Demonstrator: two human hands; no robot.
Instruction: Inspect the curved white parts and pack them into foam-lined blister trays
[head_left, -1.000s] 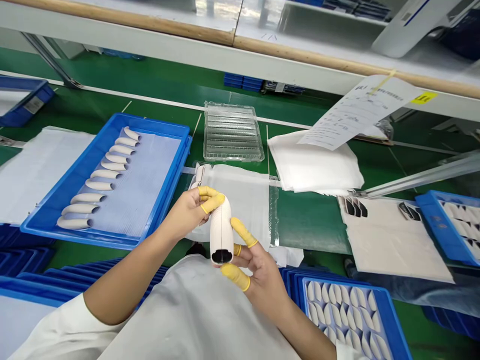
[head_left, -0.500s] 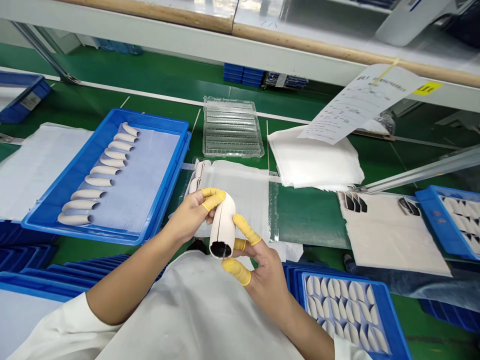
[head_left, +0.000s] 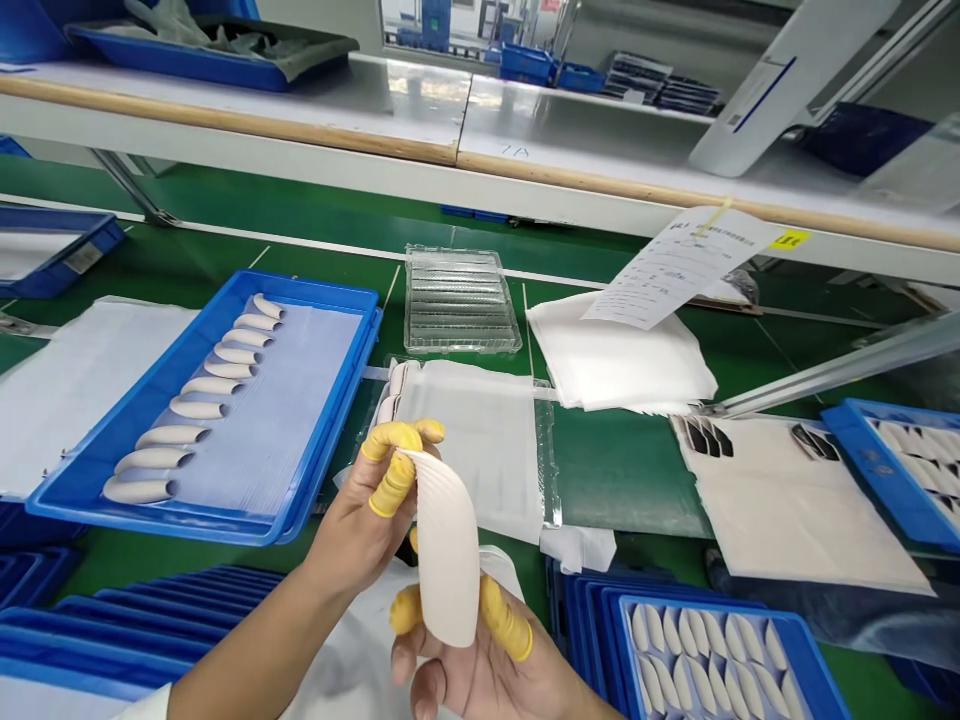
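Both my hands hold one curved white shell piece [head_left: 446, 545] upright in front of me, its convex ribbed side facing the camera. My left hand [head_left: 371, 505], with yellow finger cots, pinches the pointed top end. My right hand [head_left: 469, 655], also in yellow cots, grips the lower end from below. Behind the piece lies a white cloth [head_left: 487, 440] over a clear tray. To the left, a blue tray [head_left: 330, 400] holds a row of several similar white pieces [head_left: 199, 385] on a pale liner.
A clear ribbed blister tray [head_left: 459, 300] sits behind the cloth. A stack of white sheets [head_left: 622, 355] and a hanging paper [head_left: 679, 265] lie to the right. Blue trays [head_left: 712, 660] of white pieces stand at lower right and far right [head_left: 900, 460]. Stacked blue trays [head_left: 112, 625] are at lower left.
The white piece was turned from its dark open end facing me to its curved side facing me. Both hands dropped lower in view as the camera tilted up.
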